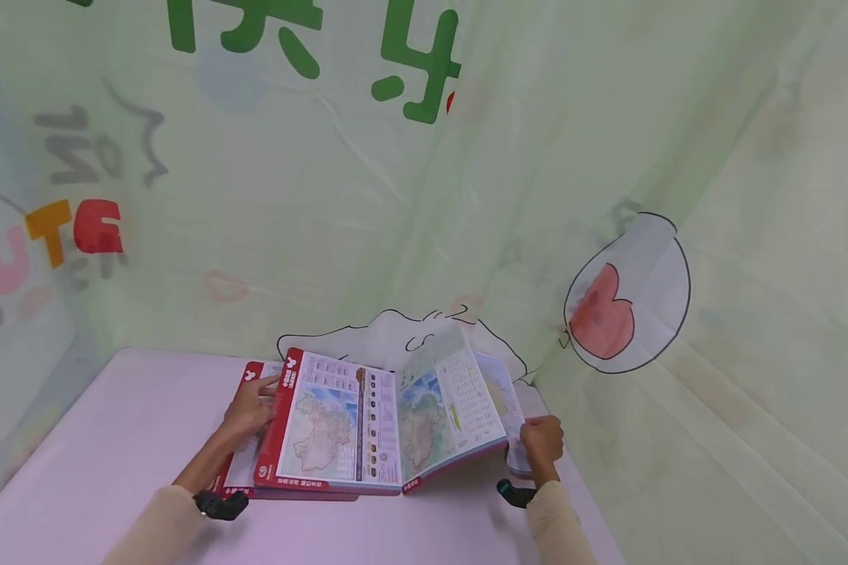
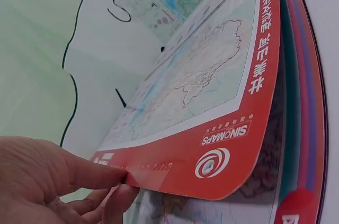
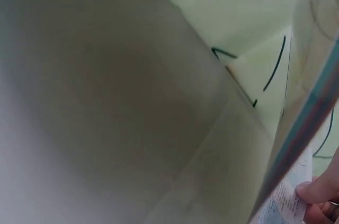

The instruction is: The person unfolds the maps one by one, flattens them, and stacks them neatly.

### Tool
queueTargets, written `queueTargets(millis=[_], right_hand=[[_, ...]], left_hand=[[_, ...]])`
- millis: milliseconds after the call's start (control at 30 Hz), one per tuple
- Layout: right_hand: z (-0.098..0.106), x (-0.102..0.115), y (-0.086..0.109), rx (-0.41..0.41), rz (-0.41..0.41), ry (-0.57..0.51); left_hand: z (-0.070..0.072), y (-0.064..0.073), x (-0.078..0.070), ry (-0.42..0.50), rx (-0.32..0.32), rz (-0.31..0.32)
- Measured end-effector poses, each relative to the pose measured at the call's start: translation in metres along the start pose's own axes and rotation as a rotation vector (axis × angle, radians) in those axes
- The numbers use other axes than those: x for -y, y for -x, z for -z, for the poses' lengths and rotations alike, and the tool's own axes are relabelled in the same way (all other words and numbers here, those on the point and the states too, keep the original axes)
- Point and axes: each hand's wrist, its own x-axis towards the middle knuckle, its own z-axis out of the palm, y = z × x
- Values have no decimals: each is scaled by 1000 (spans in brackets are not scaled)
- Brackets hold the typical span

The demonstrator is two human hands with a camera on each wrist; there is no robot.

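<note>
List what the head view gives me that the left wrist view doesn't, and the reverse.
Only the head view: the right grip, holding the edge of the map sheet at far right; both sleeves; and the large green lettering on the curtain.

Only the left wrist view: fingertips pinching the red border, seen close up, and the SINOMAPS lettering large enough to read.

Both: the left grip, the open red-bordered map it holds, and part of the curtain with its black line drawing.
</note>
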Motion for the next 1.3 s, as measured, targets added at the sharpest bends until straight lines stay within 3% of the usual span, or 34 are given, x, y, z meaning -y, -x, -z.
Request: queueTargets(millis=[133,367,533,767,933,1100,1300], right_hand=[[-9,-24,-26,-65,6,25],[-25,-52,-48,-157,39,40],[-7,-35,-23,-195,59,55],[2,-32,-11,-210,54,87],[17,-9,19,-257,41,113],[12,-13,16,-304,65,145],[7,-23,9,-278,67,239]], left_hand=[[8,4,0,-71,-28,-3],[20,9,5,-133,-59,-8],[26,11,11,-166,-91,-25],[35,13,15,-182,-91,-13],[39,18,15,-207,-99,-21],[43,19,15,-240,-119,-14],[42,20,15,-258,-158,-12]])
